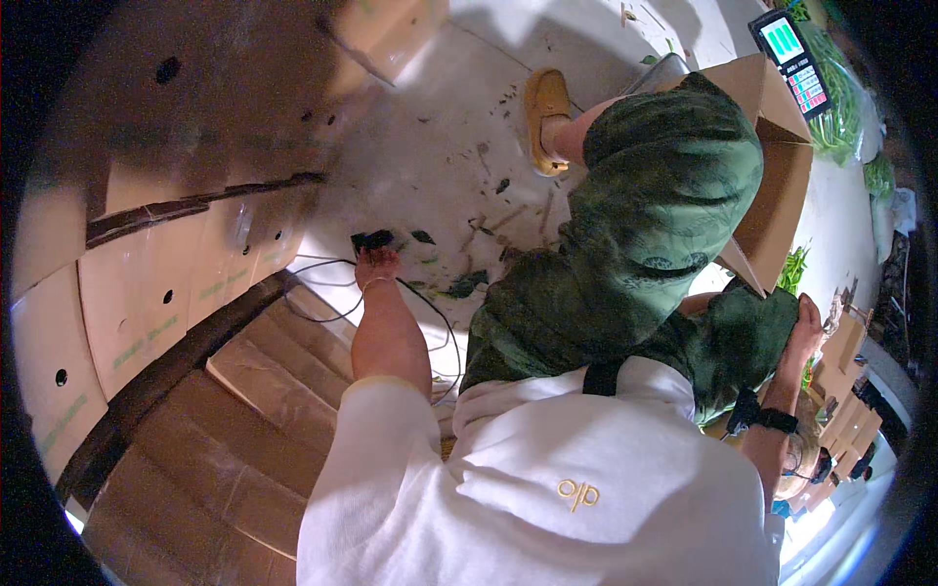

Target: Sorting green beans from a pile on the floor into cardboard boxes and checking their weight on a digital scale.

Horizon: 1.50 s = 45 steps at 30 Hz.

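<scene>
My left hand [378,262] reaches down low over the floor, its fingers curled against a small black thing [371,239] whose kind I cannot make out. A thin dark cable [451,332] loops beside that forearm. My right hand [806,327] rests on my knee in green trousers, fingers laid along the cloth and partly hidden. A black strap with a small black device [747,410] is around the right wrist. Close to this hand lie long green vegetables [791,269], partly covered by an open cardboard box [782,195].
Stacked cartons with round holes [137,317] line the left side, and flattened cardboard [264,391] lies below them. Dark leaf scraps [467,283] litter the pale floor. A scale display [789,61] stands at the upper right, near bagged green vegetables [835,107].
</scene>
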Each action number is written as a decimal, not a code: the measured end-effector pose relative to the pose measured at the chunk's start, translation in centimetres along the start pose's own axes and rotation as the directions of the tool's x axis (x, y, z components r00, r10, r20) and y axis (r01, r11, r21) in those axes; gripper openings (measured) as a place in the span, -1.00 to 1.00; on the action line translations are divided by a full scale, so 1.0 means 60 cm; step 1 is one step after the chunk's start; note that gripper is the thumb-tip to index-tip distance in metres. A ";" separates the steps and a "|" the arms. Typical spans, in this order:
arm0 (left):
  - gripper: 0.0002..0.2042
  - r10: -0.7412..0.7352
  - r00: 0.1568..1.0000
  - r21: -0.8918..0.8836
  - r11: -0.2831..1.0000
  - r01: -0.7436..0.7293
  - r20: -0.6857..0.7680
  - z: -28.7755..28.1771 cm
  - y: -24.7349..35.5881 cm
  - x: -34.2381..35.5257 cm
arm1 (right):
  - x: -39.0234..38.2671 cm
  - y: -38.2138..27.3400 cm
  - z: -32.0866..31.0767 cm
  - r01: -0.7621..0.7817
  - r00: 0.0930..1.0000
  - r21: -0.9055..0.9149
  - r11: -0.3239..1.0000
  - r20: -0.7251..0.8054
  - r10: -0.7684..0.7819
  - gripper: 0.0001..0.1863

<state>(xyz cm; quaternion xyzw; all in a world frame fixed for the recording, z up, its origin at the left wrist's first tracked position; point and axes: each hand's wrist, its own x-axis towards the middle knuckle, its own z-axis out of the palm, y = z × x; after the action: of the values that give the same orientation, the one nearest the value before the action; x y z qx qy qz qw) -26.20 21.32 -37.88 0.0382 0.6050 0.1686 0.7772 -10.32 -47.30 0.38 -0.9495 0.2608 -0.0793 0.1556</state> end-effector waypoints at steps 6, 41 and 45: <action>-0.78 0.116 0.991 0.010 0.993 -0.117 0.069 0.018 0.044 -0.020 | 0.027 0.030 0.020 -0.061 0.998 0.168 0.984 -0.005 0.063 -0.64; -0.71 -0.213 0.291 0.305 0.896 -0.322 0.933 0.352 -0.150 -0.761 | -0.271 -0.525 -0.010 0.736 0.362 0.629 0.252 -0.051 -0.931 -0.70; -0.60 -0.153 0.212 0.233 0.870 -0.434 0.965 0.348 -0.157 -0.748 | -0.285 -0.530 -0.009 0.793 0.361 0.586 0.170 -0.227 -0.905 -0.72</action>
<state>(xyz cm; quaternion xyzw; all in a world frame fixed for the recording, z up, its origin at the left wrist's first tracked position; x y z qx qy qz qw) -13.73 1.63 6.77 0.3739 0.0029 0.0318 0.9269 -10.05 -12.61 10.43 -0.8240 -0.3711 -0.1483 0.4017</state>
